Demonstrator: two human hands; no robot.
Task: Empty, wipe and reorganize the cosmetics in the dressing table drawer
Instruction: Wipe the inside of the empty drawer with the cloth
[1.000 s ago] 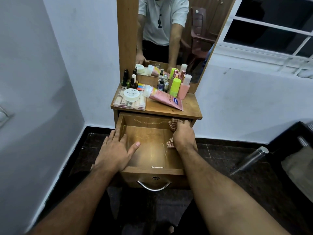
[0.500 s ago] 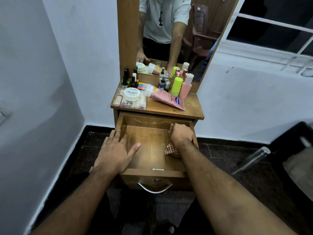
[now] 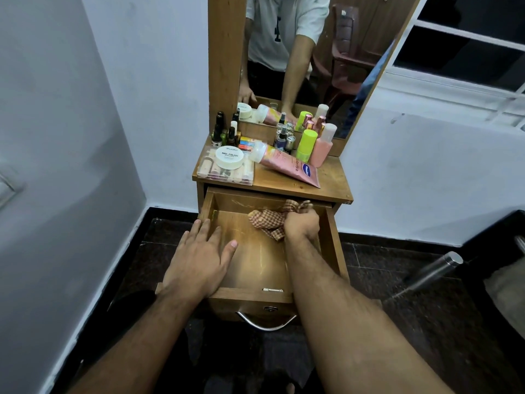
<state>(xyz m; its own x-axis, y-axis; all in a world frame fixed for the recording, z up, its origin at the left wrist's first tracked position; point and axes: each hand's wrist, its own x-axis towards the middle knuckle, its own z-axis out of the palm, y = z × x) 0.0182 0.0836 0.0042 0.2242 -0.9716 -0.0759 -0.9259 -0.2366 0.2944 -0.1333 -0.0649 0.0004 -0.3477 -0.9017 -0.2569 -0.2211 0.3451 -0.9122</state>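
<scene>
The wooden drawer of the dressing table is pulled out, with nothing on its floor but a cloth. My right hand grips a checked brown cloth at the drawer's back right, pressed to the floor. My left hand rests flat, fingers spread, on the drawer's left rim. On the tabletop stand the cosmetics: a pink tube lying down, a white nail polish jar on a clear box, dark nail polish bottles, a yellow-green bottle and a pink bottle.
A mirror rises behind the tabletop and reflects a person. White walls close in on the left and right. A steel bottle lies on the dark floor at the right, beside a dark object at the frame edge.
My right hand has moved the cloth from the drawer's right side toward its back, with more cloth now spread to the left. My left hand has stayed on the left rim.
</scene>
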